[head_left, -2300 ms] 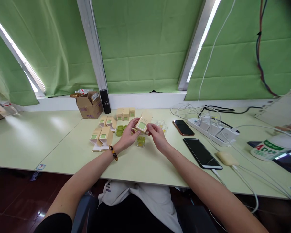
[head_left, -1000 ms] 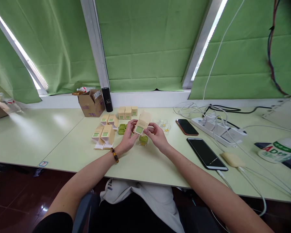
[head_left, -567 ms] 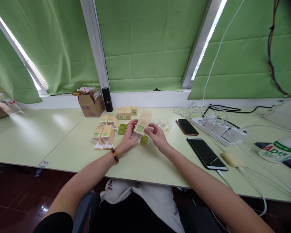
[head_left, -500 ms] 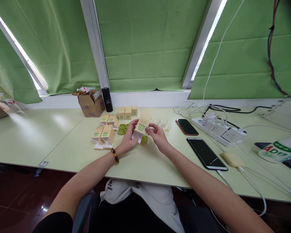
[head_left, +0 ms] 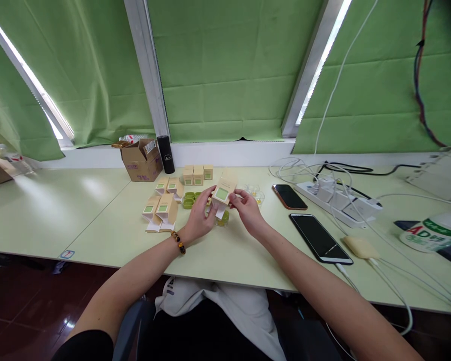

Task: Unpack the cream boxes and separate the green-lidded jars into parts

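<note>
Between my hands is a small cream cardboard box (head_left: 225,184) with a green square on its end and a white flap hanging down. My left hand (head_left: 201,216) grips its left side, and my right hand (head_left: 248,213) pinches its lower right edge. Just below the box, a small clear container with green contents (head_left: 223,218) rests on the table, partly hidden by the flap. Left of my hands stand several similar boxes (head_left: 167,208) with open flaps. Green lidded containers (head_left: 189,200) sit beside my left fingers, and clear containers (head_left: 257,193) lie behind my right hand.
Closed small boxes (head_left: 198,175) stand at the back near a brown carton (head_left: 142,160) and a black cylinder (head_left: 166,154). To the right are two phones (head_left: 289,196), a white power strip (head_left: 340,203), tangled cables and a white bottle (head_left: 434,233).
The held box has shifted slightly right and tilted, with both hands moving along. Its white flap now points down over the small container.
</note>
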Demonstrator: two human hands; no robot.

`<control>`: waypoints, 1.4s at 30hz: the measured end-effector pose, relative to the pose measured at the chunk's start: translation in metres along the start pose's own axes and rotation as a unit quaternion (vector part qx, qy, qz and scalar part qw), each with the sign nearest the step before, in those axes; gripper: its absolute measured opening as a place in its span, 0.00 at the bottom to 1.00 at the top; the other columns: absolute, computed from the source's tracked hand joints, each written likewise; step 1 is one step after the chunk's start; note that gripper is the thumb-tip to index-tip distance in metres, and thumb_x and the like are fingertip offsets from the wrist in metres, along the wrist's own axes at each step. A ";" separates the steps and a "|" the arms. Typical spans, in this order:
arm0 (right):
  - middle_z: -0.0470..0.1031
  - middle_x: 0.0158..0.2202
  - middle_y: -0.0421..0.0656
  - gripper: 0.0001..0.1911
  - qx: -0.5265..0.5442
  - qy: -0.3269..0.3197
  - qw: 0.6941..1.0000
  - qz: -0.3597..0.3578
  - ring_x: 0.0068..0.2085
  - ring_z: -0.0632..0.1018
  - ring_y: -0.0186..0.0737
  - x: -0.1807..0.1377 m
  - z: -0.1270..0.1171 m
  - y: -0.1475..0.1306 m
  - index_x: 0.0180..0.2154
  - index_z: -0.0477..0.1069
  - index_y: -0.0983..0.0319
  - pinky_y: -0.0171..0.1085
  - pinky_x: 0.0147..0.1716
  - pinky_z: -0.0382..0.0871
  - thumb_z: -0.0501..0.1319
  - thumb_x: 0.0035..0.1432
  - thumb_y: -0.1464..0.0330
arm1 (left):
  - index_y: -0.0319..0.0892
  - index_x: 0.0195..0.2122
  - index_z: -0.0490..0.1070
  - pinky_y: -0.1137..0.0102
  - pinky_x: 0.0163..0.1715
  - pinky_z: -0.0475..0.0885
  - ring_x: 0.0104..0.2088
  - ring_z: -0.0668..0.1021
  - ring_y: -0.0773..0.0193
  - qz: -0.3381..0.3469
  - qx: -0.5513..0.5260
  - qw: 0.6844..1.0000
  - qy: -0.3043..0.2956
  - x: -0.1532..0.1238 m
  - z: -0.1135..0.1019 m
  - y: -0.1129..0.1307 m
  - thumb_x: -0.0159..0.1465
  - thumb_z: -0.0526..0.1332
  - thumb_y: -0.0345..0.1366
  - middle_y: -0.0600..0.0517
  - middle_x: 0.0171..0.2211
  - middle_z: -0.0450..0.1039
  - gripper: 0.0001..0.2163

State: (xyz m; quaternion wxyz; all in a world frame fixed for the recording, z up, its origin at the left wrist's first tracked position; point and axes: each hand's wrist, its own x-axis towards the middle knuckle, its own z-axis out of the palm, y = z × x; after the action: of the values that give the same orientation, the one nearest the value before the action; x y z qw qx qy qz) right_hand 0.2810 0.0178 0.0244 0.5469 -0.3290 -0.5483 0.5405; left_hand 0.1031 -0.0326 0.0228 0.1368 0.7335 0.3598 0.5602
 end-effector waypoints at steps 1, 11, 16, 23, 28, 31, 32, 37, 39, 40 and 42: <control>0.86 0.36 0.45 0.35 -0.001 0.005 1.000 0.001 0.37 0.83 0.44 0.001 -0.001 0.000 0.42 0.74 0.58 0.42 0.39 0.75 0.75 0.45 0.40 | 0.46 0.69 0.61 0.53 0.63 0.67 0.64 0.72 0.49 -0.005 -0.007 1.000 0.001 -0.001 0.001 0.000 0.75 0.55 0.42 0.41 0.65 0.69 0.22; 0.86 0.42 0.47 0.37 -0.009 -0.036 0.999 -0.004 0.43 0.83 0.48 -0.003 0.004 -0.001 0.44 0.78 0.58 0.43 0.41 0.77 0.73 0.44 0.37 | 0.45 0.58 0.67 0.58 0.53 0.72 0.52 0.77 0.53 -0.060 -0.064 0.995 0.049 0.002 0.005 -0.006 0.69 0.67 0.43 0.42 0.54 0.75 0.20; 0.86 0.40 0.47 0.34 -0.007 -0.028 1.000 0.001 0.41 0.83 0.48 -0.002 0.002 0.000 0.38 0.79 0.59 0.42 0.40 0.76 0.72 0.45 0.36 | 0.46 0.61 0.65 0.57 0.58 0.71 0.59 0.75 0.50 -0.076 -0.111 0.991 0.026 0.000 0.008 -0.009 0.64 0.72 0.45 0.41 0.61 0.70 0.27; 0.86 0.44 0.48 0.33 -0.009 -0.016 1.000 0.003 0.42 0.83 0.49 -0.001 -0.002 0.001 0.41 0.80 0.59 0.42 0.38 0.78 0.73 0.47 0.39 | 0.45 0.59 0.65 0.62 0.49 0.75 0.50 0.81 0.54 -0.166 -0.267 0.949 0.026 0.004 0.006 -0.010 0.67 0.66 0.55 0.43 0.52 0.79 0.26; 0.86 0.45 0.49 0.30 0.019 0.003 1.000 0.001 0.45 0.85 0.52 -0.002 -0.002 -0.003 0.40 0.80 0.59 0.46 0.42 0.81 0.77 0.45 0.44 | 0.44 0.56 0.67 0.63 0.48 0.75 0.44 0.82 0.59 -0.213 -0.335 0.917 0.027 0.007 0.002 -0.015 0.62 0.71 0.51 0.48 0.45 0.81 0.27; 0.86 0.45 0.48 0.29 0.025 0.014 1.000 -0.004 0.45 0.85 0.52 -0.004 -0.001 -0.005 0.42 0.81 0.58 0.48 0.45 0.82 0.78 0.45 0.46 | 0.44 0.56 0.67 0.63 0.45 0.76 0.41 0.82 0.59 -0.225 -0.348 0.910 0.020 0.007 0.000 -0.016 0.60 0.73 0.50 0.49 0.42 0.81 0.28; 0.86 0.46 0.48 0.29 0.025 0.017 1.000 -0.008 0.45 0.85 0.52 -0.004 -0.001 -0.006 0.42 0.81 0.58 0.48 0.45 0.82 0.78 0.45 0.46 | 0.44 0.56 0.68 0.64 0.45 0.76 0.40 0.82 0.60 -0.227 -0.346 0.910 0.016 0.007 0.000 -0.015 0.59 0.74 0.50 0.49 0.41 0.81 0.28; 0.87 0.44 0.49 0.29 0.010 0.016 1.000 -0.020 0.44 0.86 0.54 -0.006 -0.002 -0.008 0.41 0.80 0.59 0.50 0.44 0.82 0.78 0.44 0.46 | 0.40 0.46 0.74 0.68 0.38 0.75 0.34 0.80 0.64 -0.235 -0.319 0.918 0.011 0.009 -0.002 -0.010 0.60 0.73 0.54 0.48 0.36 0.81 0.24; 0.87 0.43 0.49 0.29 0.004 0.009 1.000 -0.024 0.44 0.86 0.56 -0.007 -0.003 -0.009 0.40 0.81 0.59 0.52 0.44 0.82 0.78 0.44 0.45 | 0.39 0.42 0.75 0.69 0.36 0.75 0.34 0.80 0.64 -0.237 -0.308 0.921 0.018 0.009 -0.002 -0.009 0.59 0.74 0.54 0.48 0.37 0.81 0.23; 0.87 0.43 0.48 0.29 0.002 0.006 1.000 -0.027 0.44 0.85 0.56 -0.007 -0.003 -0.010 0.40 0.81 0.58 0.52 0.44 0.82 0.77 0.44 0.45 | 0.39 0.41 0.76 0.69 0.37 0.75 0.35 0.80 0.63 -0.236 -0.302 0.923 0.019 0.010 -0.002 -0.009 0.58 0.75 0.53 0.47 0.37 0.81 0.22; 0.86 0.42 0.48 0.28 -0.003 0.006 0.999 -0.036 0.44 0.85 0.56 -0.008 -0.002 -0.011 0.40 0.81 0.58 0.51 0.44 0.81 0.78 0.44 0.46 | 0.39 0.39 0.76 0.68 0.38 0.76 0.35 0.81 0.63 -0.231 -0.288 0.929 0.019 0.011 -0.003 -0.009 0.57 0.76 0.52 0.48 0.37 0.82 0.21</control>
State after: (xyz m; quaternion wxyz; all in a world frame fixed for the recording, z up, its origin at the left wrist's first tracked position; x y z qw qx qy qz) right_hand 0.2872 0.0085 0.0324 0.5682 -0.3143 -0.5579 0.5169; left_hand 0.0982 -0.0198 0.0266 0.4610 0.5485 0.3454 0.6061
